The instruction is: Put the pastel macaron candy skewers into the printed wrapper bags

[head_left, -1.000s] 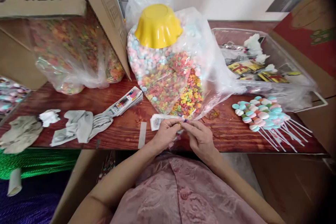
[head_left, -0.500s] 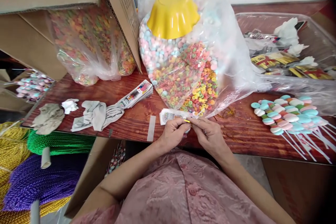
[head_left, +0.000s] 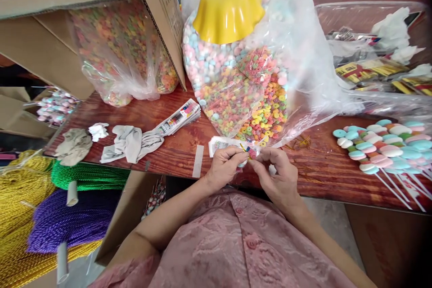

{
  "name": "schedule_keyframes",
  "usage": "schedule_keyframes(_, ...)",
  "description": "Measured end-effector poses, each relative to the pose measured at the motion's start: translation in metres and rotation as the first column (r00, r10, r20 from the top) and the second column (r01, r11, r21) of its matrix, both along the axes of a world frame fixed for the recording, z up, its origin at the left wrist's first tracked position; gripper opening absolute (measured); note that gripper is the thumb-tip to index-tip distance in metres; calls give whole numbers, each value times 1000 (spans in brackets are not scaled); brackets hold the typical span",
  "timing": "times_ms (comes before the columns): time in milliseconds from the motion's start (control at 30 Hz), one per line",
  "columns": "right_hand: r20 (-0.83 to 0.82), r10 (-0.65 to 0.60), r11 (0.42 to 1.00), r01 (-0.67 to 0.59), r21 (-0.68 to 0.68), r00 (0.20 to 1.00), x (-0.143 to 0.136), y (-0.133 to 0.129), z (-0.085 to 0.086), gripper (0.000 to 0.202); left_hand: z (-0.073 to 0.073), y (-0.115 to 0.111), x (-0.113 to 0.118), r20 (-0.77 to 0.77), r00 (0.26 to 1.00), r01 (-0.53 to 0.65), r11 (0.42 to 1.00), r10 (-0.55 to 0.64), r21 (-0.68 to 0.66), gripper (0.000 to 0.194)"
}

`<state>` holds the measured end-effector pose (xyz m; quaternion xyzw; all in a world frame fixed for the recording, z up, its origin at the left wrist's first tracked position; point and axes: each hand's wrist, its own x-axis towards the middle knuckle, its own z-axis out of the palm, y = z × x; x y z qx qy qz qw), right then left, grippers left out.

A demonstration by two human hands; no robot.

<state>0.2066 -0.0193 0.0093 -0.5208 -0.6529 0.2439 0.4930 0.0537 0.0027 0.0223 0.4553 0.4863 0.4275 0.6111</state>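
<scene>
Head view: at the wooden table's [head_left: 313, 175] near edge, the left hand [head_left: 224, 166] and right hand [head_left: 278, 175] meet, fingertips of both pinched shut on a small candy piece [head_left: 250, 153] with a yellow twist tie. Both wrists angle inward, just before the big clear candy bag [head_left: 243, 94].

The small item [head_left: 249, 153] pinched between both hands is too tiny to identify — lollipop sticks [head_left: 410, 189] run off-frame.

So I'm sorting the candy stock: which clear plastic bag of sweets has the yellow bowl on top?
The clear plastic bag in the middle, behind both hands; the upturned yellow bowl caps it. The left bag sits in a cardboard box.
</scene>
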Motion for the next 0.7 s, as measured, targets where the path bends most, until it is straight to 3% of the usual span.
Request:
schedule_keyframes(67, -168, 11, 989, -35, -142, 986, 0, -4, -2, 8, 3, 0, 1, -9, 1000, 17, 995, -17, 94, 28)
schedule_keyframes(133, -383, 44, 944, -163, -285, 923, 2, -2, -6, 15, 7, 2, 1, -42, 998, 52, 984, -46, 170, 26)
schedule_keyframes(233, -612, 133, 807, -443, -390, 780, 12, 9, -8, 29, 14, 4, -1, -98, 988, 139, 971, -121, 196, 26)
schedule_keyframes(300, -618, 277, 692, -599, -402, 736, 21, 18, -4, 37, 18, 4, -3, -73, 973, 225, 970, -219, 97, 27)
schedule_keyframes(333, -559, 381, 655, -641, -399, 736, 26, 21, -1, 37, 20, 4, -5, -34, 961, 276, 961, -276, 4, 26)
schedule_keyframes(367, -448, 488, 655, -654, -379, 749, 30, 23, 4, 34, 22, 3, -7, 19, 944, 328, 939, -328, -103, 25)
schedule_keyframes(433, -95, 640, 727, -641, -247, 763, 36, 22, 14, 24, 24, 3, -11, 132, 904, 428, 854, -407, -297, 22)
schedule_keyframes(500, 278, 622, 763, -647, -4, 732, 39, 17, 24, 22, 25, 3, -15, 220, 854, 519, 758, -471, -396, 18)
schedule_keyframes(600, 573, 463, 659, -695, 288, 676, 39, 9, 36, 26, 29, 8, -18, 291, 766, 639, 634, -573, -435, 14)
schedule_keyframes(700, 660, 429, 539, -761, 362, 617, 40, 8, 46, 28, 34, 13, -18, 290, 688, 710, 534, -665, -460, 11)
